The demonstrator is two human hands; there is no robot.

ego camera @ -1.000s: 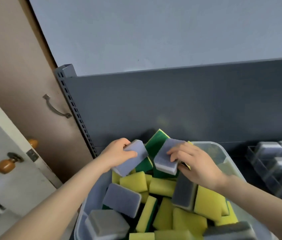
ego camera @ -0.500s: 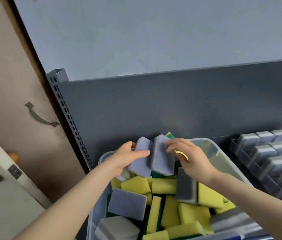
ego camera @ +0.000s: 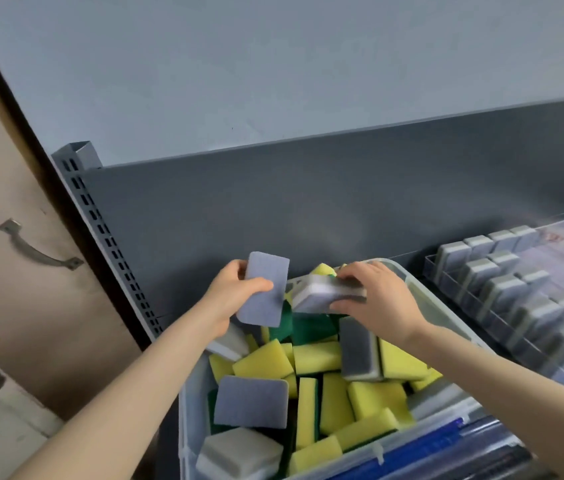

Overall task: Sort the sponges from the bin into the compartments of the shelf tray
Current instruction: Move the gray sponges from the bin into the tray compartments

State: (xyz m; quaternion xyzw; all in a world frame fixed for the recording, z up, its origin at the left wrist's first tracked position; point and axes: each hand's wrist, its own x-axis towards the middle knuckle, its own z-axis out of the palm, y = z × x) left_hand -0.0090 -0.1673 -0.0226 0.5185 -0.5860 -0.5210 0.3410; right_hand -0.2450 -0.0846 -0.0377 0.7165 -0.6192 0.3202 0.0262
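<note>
Grey and yellow sponges [ego camera: 263,363] lie heaped in the clear bin [ego camera: 191,420].

you have nothing to read here: no text, label, brand, number or sign is legible on anything in view.
</note>
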